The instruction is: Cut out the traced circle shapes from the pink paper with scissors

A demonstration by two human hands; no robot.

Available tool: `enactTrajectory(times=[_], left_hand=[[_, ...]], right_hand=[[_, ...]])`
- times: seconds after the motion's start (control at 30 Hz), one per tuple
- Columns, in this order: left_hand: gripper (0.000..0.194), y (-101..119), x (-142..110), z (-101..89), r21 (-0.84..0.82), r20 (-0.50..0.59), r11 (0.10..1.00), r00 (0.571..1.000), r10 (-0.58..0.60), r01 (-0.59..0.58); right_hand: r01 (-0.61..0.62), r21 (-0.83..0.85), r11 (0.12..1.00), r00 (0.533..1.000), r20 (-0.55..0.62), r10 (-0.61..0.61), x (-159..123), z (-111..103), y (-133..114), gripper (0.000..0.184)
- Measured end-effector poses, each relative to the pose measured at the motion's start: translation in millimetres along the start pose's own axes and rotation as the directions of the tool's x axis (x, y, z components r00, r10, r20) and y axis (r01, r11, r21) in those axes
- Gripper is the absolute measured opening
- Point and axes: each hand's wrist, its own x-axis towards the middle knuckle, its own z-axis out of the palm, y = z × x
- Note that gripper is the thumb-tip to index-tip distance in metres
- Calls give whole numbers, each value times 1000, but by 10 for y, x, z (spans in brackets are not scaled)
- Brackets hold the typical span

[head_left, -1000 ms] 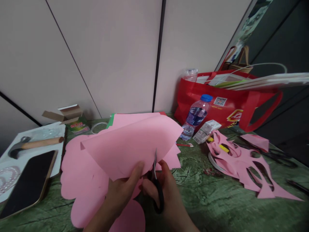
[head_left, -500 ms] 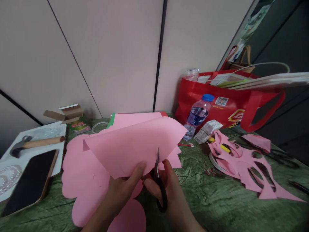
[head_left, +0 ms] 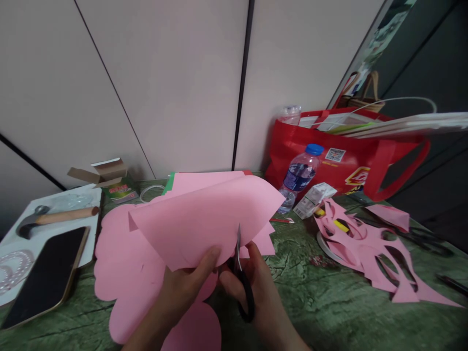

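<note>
A curled sheet of pink paper (head_left: 204, 214) is pinched at its near edge by my left hand (head_left: 190, 282), thumb on top and fingers hidden beneath. My right hand (head_left: 256, 287) grips black-handled scissors (head_left: 246, 297), whose blades reach into the paper's lower right edge. One blade shows in front of the sheet; the other is hidden behind it. Under the raised sheet lie scalloped pink paper shapes (head_left: 127, 258). More pink sheets, with green and red ones (head_left: 170, 183) at their edges, lie behind it.
On the left are a phone (head_left: 47, 273), a hammer (head_left: 66, 215) and an opened small box (head_left: 119, 187). To the right stand a water bottle (head_left: 300, 175), a small white carton (head_left: 314, 200) and a red bag (head_left: 340, 156). Pink paper offcuts (head_left: 369, 248) lie near a pen (head_left: 453, 282).
Almost nothing differs. The paper, the scissors and both hands keep nearly the same place, with only a slight shift of the whole view.
</note>
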Motion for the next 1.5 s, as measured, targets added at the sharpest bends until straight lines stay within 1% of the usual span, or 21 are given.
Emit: enactTrajectory(times=[0.1,0.33,0.47,0.57,0.67,0.87,1.03,1.2,1.33,1.5], left_hand=[[18,-9,8,-13,-47,5,999,1000,-15,15],[15,4,9,-41,6,32,1000,999,-29,29],[16,8,-3,-24,3,-12,1000,1000,-10,10],[22,10,-16,-4,-6,-32,1000,999,15,-15],[20,24,-32,5,-3,-50,1000,999,5,-6],[27,26,-28,-21,36,-22,999,1000,8,-7],[27,11,-11,-31,30,-11,1000,1000,-2,2],[26,12,-10,-23,-2,-7,1000,1000,23,-23],[28,14,-11,-24,8,-12,1000,1000,29,-29],[28,23,-15,-30,16,-18,1000,1000,24,-23]], right_hand=[[-8,-22,1000,1000,10,8,-5,-7,-12,66],[1,-47,999,1000,22,0,-8,-6,-20,58],[-2,-45,999,1000,15,3,1,4,-39,64],[-23,-61,998,1000,3,23,1,9,-45,62],[-20,-61,998,1000,-1,20,1,11,-42,62],[-19,-100,995,999,26,22,6,0,-47,66],[-5,-128,992,1000,16,7,-15,-9,-51,66],[17,-147,989,999,30,-12,-17,-10,-45,62],[16,-184,983,1000,12,-14,-10,-17,-18,62],[89,-227,970,996,31,-84,-16,-39,23,57]])
